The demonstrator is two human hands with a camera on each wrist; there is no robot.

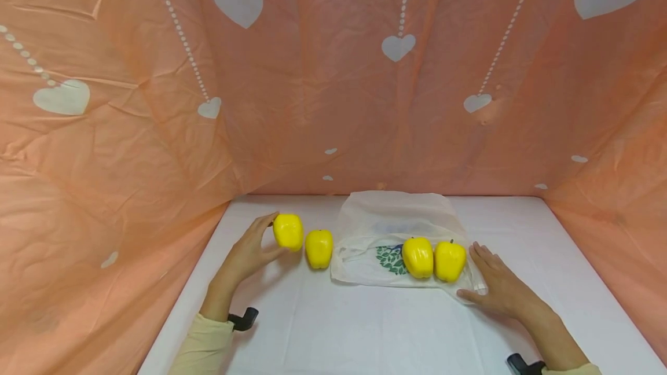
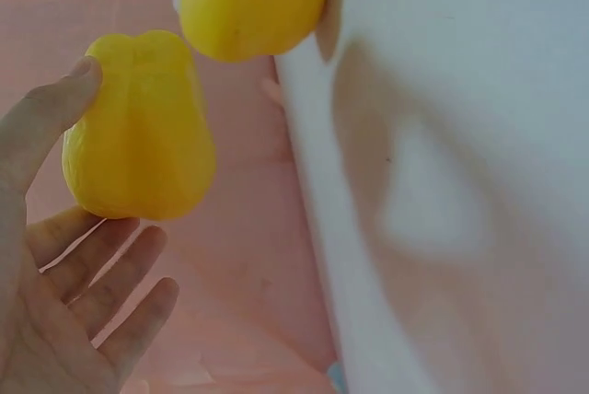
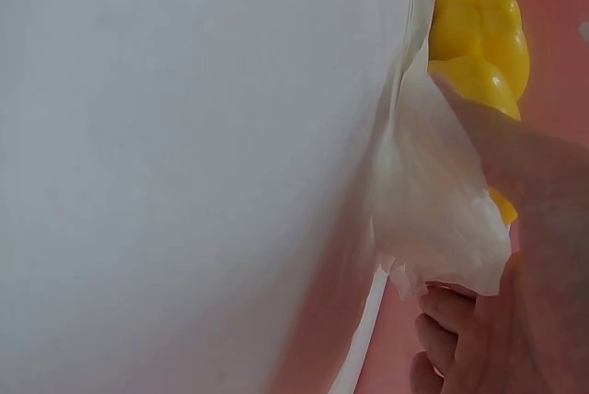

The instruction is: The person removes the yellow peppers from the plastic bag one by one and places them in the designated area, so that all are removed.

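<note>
Four yellow bell peppers lie in a row on a white table (image 1: 365, 328). My left hand (image 1: 249, 254) holds the leftmost pepper (image 1: 288, 231) between thumb and fingers; in the left wrist view the thumb (image 2: 46, 109) touches this pepper (image 2: 138, 127) and the other fingers stay loose. A second pepper (image 1: 319, 248) stands just right of it. Two more peppers (image 1: 417, 257) (image 1: 450, 260) sit on a flat white plastic bag (image 1: 396, 219) with a green leaf print. My right hand (image 1: 497, 285) lies flat on the bag's right edge, beside the rightmost pepper.
Pink cloth with white hearts (image 1: 333, 74) hangs behind the table and along both sides. The table's front half shows bare white surface. Black wrist straps (image 1: 244, 318) sit on both forearms.
</note>
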